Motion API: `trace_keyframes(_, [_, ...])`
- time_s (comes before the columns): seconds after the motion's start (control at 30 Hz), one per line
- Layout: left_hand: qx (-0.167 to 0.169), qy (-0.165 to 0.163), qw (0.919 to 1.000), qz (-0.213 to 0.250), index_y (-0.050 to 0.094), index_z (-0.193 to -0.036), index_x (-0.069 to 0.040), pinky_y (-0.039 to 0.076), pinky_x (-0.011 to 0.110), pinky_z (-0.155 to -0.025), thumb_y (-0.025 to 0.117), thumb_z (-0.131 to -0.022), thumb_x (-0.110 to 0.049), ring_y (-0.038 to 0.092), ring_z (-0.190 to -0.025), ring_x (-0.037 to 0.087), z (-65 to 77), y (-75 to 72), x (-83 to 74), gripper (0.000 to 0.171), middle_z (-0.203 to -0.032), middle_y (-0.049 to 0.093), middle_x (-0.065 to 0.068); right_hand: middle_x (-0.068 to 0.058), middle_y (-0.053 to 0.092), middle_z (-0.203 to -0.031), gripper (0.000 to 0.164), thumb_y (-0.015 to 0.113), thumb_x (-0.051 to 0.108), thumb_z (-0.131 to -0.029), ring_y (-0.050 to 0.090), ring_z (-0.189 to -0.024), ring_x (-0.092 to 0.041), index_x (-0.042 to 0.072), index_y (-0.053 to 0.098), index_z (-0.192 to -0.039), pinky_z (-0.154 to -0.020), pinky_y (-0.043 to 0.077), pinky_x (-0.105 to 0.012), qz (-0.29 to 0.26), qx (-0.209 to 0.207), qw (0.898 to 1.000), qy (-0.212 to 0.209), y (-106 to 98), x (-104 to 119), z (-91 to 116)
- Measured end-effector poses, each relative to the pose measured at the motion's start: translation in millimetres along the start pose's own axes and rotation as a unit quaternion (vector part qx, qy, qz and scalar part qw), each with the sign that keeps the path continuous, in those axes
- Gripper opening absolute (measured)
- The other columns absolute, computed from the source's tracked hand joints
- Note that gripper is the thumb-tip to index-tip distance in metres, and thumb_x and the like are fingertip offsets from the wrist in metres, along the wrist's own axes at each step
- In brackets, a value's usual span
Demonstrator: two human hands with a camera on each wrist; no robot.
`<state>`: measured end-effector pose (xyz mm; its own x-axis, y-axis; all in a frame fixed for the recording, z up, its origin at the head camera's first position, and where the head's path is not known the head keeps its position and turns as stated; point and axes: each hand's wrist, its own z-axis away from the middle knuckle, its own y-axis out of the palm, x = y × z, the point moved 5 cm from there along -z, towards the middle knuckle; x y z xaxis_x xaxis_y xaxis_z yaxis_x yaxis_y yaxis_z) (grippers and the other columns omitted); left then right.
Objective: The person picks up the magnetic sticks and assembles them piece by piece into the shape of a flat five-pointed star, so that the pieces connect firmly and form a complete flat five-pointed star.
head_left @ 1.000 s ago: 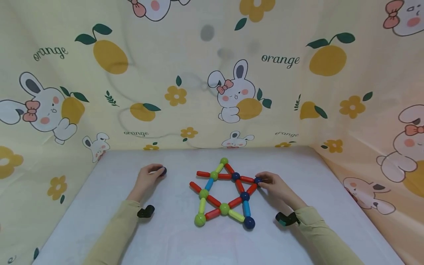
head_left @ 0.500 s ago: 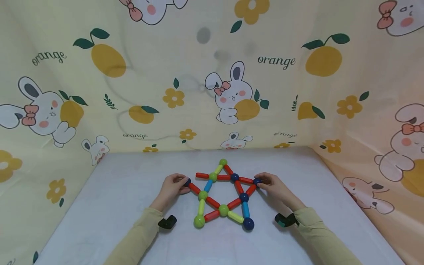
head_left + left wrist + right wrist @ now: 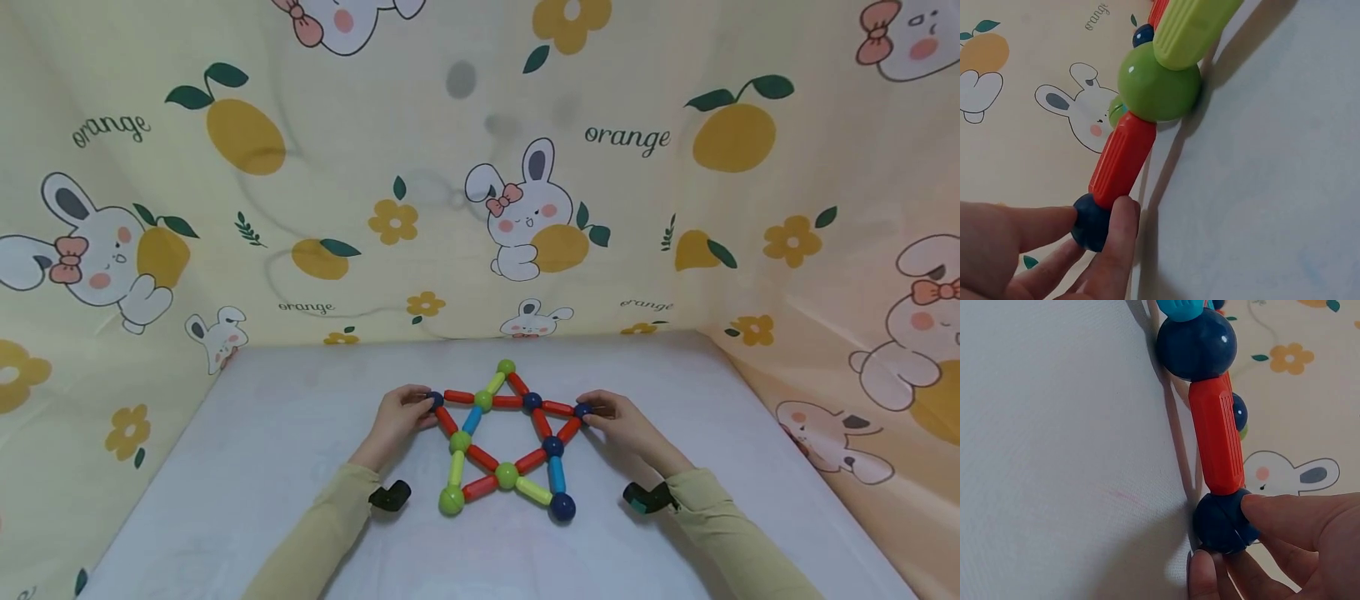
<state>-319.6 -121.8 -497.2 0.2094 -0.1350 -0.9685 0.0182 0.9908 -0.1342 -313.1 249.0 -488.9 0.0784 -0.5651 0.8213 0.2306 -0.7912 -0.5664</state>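
Note:
A star-shaped frame of magnetic rods and balls lies on the table. At its left point, my left hand (image 3: 400,418) pinches a dark blue ball (image 3: 1090,222) between thumb and fingers. That ball meets the end of a red rod (image 3: 1124,161), which runs to a green ball (image 3: 1159,81). Another red rod (image 3: 459,397) ends right beside it; whether they touch I cannot tell. Across the star, my right hand (image 3: 624,423) holds the dark blue ball (image 3: 1225,522) of the right point, where a red rod (image 3: 1216,434) joins it.
White cloth covers the table (image 3: 300,550). A printed curtain (image 3: 420,125) with rabbits and oranges rises behind it and on both sides. The star's near corners are a green ball (image 3: 451,500) and a dark blue ball (image 3: 562,507); another green ball (image 3: 506,367) tops it.
My left hand has carried its dark blue ball rightward to the star's left point, against a red rod, then slightly up toward the second rod. The right hand keeps its hold.

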Motion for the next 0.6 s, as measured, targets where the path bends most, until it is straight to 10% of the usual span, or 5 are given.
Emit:
trace_keyframes(0.4, [0.009, 0.001, 0.9999, 0.008, 0.055, -0.126, 0.0, 0.056, 0.03, -0.075, 0.059, -0.095, -0.007, 0.065, -0.089, 0.023, -6.7, -0.4, 5.4, 0.032, -0.121, 0.055, 0.021, -0.021, 0.058, -0.122, 0.032, 0.055, 0.01, -0.096, 0.056, -0.109, -0.035, -0.003, 0.054, -0.126, -0.092, 0.048, -0.047, 0.021, -0.019, 1.0, -0.01, -7.8, 24.3, -10.7])
trace_keyframes(0.6, [0.012, -0.005, 0.9998, 0.018, 0.055, -0.126, -0.001, 0.056, 0.031, -0.076, 0.058, -0.095, -0.007, 0.065, -0.089, 0.023, -9.2, -1.5, 8.6, 0.032, -0.121, 0.055, 0.02, -0.021, 0.058, -0.122, 0.034, 0.061, 0.011, -0.094, 0.057, -0.11, -0.033, 0.002, 0.056, -0.126, -0.092, 0.049, -0.045, 0.017, 0.007, 0.997, -0.081, 11.7, 65.8, -40.2])
